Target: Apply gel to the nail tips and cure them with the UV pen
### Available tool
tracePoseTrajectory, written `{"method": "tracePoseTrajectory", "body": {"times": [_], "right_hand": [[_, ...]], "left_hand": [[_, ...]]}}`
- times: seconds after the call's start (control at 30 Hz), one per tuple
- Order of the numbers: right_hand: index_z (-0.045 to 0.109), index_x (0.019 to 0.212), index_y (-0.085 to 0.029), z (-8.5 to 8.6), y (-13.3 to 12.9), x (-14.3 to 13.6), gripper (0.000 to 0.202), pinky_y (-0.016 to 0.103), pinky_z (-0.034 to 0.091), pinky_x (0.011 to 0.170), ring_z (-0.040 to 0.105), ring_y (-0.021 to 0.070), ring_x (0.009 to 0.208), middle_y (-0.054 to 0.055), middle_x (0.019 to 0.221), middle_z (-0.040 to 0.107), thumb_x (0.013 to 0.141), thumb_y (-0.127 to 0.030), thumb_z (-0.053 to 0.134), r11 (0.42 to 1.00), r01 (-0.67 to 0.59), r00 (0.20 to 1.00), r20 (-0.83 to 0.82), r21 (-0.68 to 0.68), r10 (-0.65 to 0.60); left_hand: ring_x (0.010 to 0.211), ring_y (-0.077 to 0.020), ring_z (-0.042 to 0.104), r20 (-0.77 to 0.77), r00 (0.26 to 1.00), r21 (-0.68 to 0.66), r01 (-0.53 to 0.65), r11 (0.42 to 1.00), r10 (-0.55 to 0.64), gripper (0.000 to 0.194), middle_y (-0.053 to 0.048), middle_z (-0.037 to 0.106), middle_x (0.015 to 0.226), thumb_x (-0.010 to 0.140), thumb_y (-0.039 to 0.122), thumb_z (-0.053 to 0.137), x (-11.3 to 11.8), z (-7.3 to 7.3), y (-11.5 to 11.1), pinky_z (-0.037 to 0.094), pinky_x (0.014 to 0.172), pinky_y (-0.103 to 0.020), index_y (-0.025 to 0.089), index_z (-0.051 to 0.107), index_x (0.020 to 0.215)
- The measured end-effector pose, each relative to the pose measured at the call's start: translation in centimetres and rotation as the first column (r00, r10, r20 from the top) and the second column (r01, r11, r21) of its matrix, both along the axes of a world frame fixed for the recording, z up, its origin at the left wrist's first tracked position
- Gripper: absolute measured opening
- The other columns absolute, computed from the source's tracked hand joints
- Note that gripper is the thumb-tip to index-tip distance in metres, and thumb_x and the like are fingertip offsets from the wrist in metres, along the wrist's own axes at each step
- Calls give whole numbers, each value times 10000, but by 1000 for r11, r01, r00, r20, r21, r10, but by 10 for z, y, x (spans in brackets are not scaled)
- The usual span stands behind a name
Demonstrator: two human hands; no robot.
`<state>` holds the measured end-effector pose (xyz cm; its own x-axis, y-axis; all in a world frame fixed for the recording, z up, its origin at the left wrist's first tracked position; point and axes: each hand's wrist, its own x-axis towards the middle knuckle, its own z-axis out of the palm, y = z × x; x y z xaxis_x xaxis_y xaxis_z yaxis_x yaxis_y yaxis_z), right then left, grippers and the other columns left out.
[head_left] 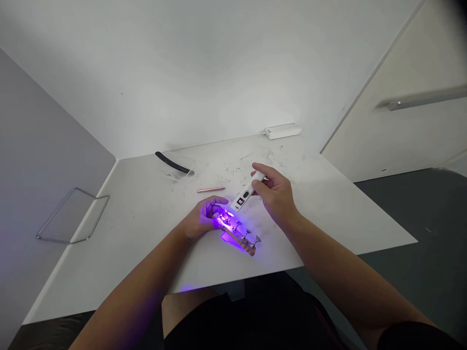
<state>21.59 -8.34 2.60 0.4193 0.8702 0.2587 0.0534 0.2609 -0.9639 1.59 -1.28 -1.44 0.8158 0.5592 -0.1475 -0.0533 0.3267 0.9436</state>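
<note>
My right hand [274, 190] is closed around a white handheld UV nail lamp [246, 193] with a small lit display. Its lower end points down and left, and violet light falls beneath it. My left hand [205, 216] grips the far left end of a nail tip practice stand [241, 239], a wood-patterned strip with several small metal holders standing on it. The light is brightest at the holders nearest my left fingers. Whether nail tips sit on those holders is too small and glaring to tell.
A pink pen-like tool [210, 189] lies just beyond my left hand. Farther back are a black curved nail file [171, 162] and clear packaging [177, 174]. A white power strip [282, 131] rests against the back wall. Dark specks dot the white table [146, 214]; a wire frame [73, 216] is at left.
</note>
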Motion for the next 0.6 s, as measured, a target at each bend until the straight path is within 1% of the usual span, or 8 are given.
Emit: {"method": "tracePoseTrajectory", "body": {"times": [0.33,0.47,0.6], "right_hand": [[586,1116,-238,1,-1,0,366,346,571,654,572,127,723,31,985,571,752,-272,577,1000,-4,1000,5,-3,4],[583,1121,-239,1,0,-1,372,345,570,657,572,129,731,29,977,574,750,-264,578,1000,-5,1000,5,0,5],[583,1124,-240,1,0,-1,370,342,566,653,571,129,729,31,988,573,754,-257,573,1000,-5,1000,9,0,5]], "left_hand": [[694,-152,604,-9,1000,25,6,1000,-5,577,-41,620,830,574,146,737,-1,-1,1,442,639,-277,148,485,1093],[668,-132,587,-27,1000,29,-1,1000,2,600,-26,611,802,562,135,743,-2,-1,1,439,628,-264,146,479,1100],[680,-136,589,-41,999,38,8,999,-7,605,-27,609,810,568,138,741,-2,-1,2,444,638,-273,153,476,1111]]}}
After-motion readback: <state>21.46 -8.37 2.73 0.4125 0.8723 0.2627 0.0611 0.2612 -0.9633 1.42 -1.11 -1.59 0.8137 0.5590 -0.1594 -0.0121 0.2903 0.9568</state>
